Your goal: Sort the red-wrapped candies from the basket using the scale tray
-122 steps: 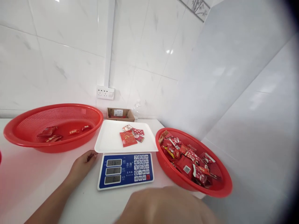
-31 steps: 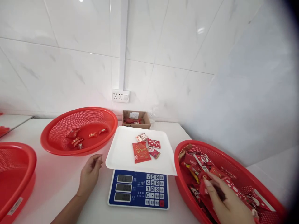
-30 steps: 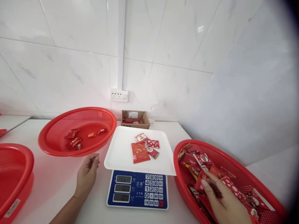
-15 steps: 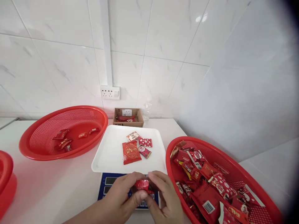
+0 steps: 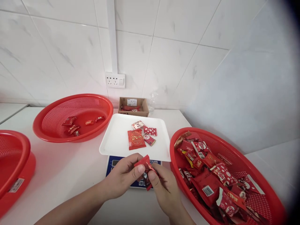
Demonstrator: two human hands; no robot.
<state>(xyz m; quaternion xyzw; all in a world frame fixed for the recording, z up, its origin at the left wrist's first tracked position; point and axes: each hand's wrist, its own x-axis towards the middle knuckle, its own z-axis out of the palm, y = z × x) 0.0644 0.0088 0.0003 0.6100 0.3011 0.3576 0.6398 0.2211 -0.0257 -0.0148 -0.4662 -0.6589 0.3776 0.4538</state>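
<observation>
My left hand (image 5: 125,175) and my right hand (image 5: 164,184) meet at the bottom centre, pinching small red and dark candy packets (image 5: 147,172) between thumbs and fingers. Below and behind them is a blue scale (image 5: 112,164), partly covered by my hands. On its white tray (image 5: 112,140) lie a large red packet (image 5: 136,139), a white packet (image 5: 138,125), a dotted red packet (image 5: 150,130) and a small dark red packet (image 5: 149,139).
A red basket (image 5: 264,184) full of red packets stands at the right. Another red basket (image 5: 58,109) with several packets is at the left. More red baskets (image 5: 25,159) sit at the left edge. A cardboard box (image 5: 133,106) stands behind the tray.
The view has tilted down and shifted left. My hands have turned the packets, which now show more of their red and dark faces.
</observation>
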